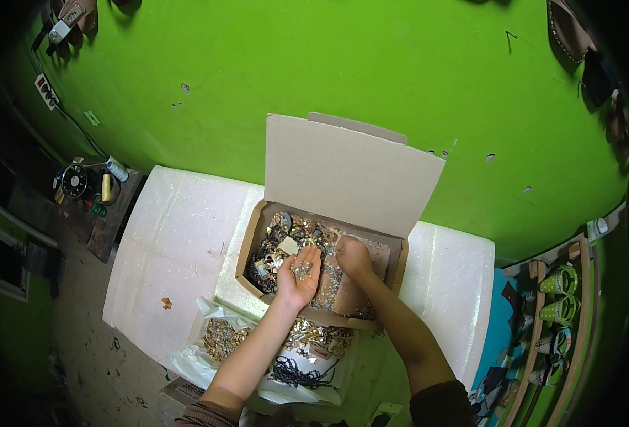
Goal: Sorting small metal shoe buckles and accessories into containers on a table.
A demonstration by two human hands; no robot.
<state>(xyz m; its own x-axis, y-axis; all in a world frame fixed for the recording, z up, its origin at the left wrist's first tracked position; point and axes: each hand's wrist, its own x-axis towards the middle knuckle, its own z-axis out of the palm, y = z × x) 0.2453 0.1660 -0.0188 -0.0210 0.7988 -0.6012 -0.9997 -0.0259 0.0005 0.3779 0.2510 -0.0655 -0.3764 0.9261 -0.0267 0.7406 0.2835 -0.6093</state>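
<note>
My left hand (299, 279) is palm up over the left half of an open cardboard box (254, 226), fingers stretched out. Small silvery pieces (302, 270), perhaps beads or studs, lie on its palm. Over the box's right half, my right hand (353, 255) is closed in a fist; what it holds, if anything, is hidden. Inside the box are black bead strands (262, 265), gold-coloured trims (301, 226) and many tiny shiny pieces (326, 288). A brown, rough-looking sheet or roll (350, 295) lies below my right hand.
The raised lid (350, 171) leans near the green wall. In front of the box, a plastic-lined container (221, 313) holds gold pieces and a black bead string (300, 372). A small gold piece (166, 303) lies on the white sparkly table cover (165, 242). Shoes (559, 311) stand on a right-hand rack.
</note>
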